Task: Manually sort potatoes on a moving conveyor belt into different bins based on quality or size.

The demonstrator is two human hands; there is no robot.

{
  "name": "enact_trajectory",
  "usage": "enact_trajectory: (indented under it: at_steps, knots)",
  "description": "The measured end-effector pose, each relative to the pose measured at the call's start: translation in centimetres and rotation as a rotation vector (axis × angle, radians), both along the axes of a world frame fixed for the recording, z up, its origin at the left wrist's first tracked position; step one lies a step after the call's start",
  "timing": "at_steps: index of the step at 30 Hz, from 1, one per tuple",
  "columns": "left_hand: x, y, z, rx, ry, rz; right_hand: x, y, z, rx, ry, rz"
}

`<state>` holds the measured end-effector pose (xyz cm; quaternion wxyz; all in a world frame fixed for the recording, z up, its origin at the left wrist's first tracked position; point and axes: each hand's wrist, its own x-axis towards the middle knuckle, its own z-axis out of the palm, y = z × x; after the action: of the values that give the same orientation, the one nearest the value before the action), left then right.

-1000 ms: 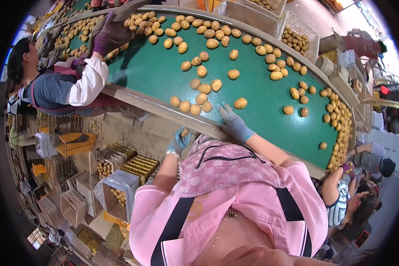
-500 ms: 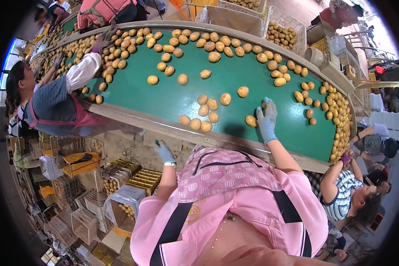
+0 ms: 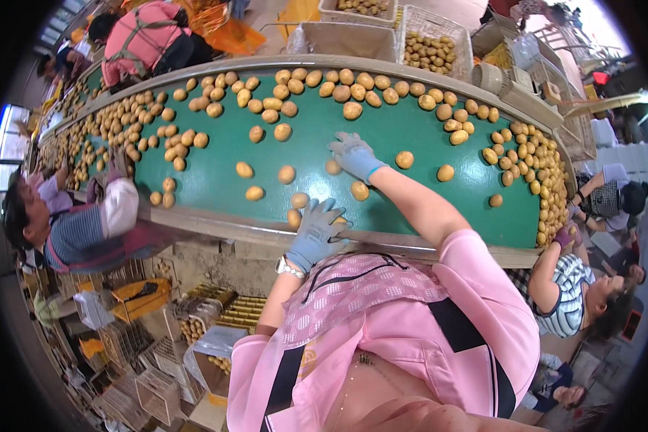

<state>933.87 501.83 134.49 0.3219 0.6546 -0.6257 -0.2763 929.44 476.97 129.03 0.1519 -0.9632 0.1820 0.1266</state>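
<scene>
Many round yellow-brown potatoes (image 3: 286, 174) lie on a green conveyor belt (image 3: 216, 173) in front of me. My left hand (image 3: 315, 234), in a grey-blue glove, is at the belt's near edge with its fingers spread. Beside its fingers sit a potato (image 3: 299, 200) and another one partly hidden under them. Farther over the belt reaches my right hand (image 3: 356, 155), gloved alike, palm down with fingers stretched leftward. A potato (image 3: 333, 166) is partly covered by it; whether they touch I cannot tell. Just below the right hand lies a loose potato (image 3: 360, 191).
Potatoes crowd the belt's right end (image 3: 551, 194) and its far rail (image 3: 288, 65). A co-worker (image 3: 86, 209) works at the left, another (image 3: 576, 288) at the right. Beyond the rail stands a crate of potatoes (image 3: 430, 54). Crates (image 3: 158, 392) are stacked behind me at lower left.
My left hand has risen from below the belt's edge onto the near potatoes. My right hand has swung left and farther over the belt. Several potatoes have shifted; the left co-worker's arm has drawn back.
</scene>
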Motion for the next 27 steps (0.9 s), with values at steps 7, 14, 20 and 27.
enact_trajectory:
  at_steps: [7, 14, 20, 27]
  knots:
    - [0.6, 3.8, -5.5, 0.19, -0.187, 0.846, -2.9, -15.2, 1.9, -0.269, -0.002, 0.287]
    - [-1.9, 2.3, -4.6, 0.285, -0.237, 0.815, -5.7, -28.3, 4.6, -0.438, -0.176, -0.42]
    - [-2.0, 3.1, -3.7, 0.158, 0.011, 0.909, -3.6, -14.4, -3.0, -0.397, -0.01, -0.174]
    - [-1.9, 2.8, -3.3, 0.367, 0.101, 0.894, -3.3, -1.7, -2.3, 0.294, -0.116, -0.194]
